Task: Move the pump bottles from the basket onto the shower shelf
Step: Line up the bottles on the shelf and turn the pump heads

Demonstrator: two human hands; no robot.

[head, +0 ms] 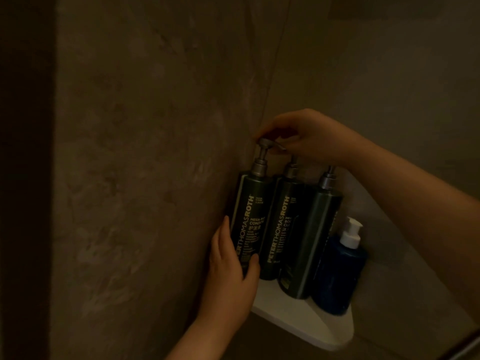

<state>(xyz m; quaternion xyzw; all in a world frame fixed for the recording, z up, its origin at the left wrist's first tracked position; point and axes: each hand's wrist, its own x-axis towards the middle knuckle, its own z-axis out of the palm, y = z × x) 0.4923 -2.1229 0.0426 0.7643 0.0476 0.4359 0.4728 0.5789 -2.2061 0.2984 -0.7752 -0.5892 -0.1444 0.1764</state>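
We are looking down into a dim shower corner, where a white shower shelf (311, 324) is jutting out from the stone-patterned wall (142, 152). Three tall dark pump bottles are standing in a row along it, touching side by side, and all are leaning a little to the right. The left hand (230, 271) is gripping the lower body of the conditioner bottle (250, 216), the leftmost of the row, with the thumb lying across the front of the label and the fingers reaching up its left side. The right hand (311, 137) is coming in from above with its fingers curled over that same bottle's pump head (267, 144), pinching it. This bottle is sitting at the shelf's left end, right against the wall (its base is hidden behind the left hand, so we cannot tell whether it is resting fully on the shelf). The middle bottle (279, 229) and the third bottle (314, 235) are standing on the shelf with their pump tops partly hidden under the right hand and wrist. A shorter blue bottle (337, 276) with a white pump is standing at the right end, just beside the third bottle.
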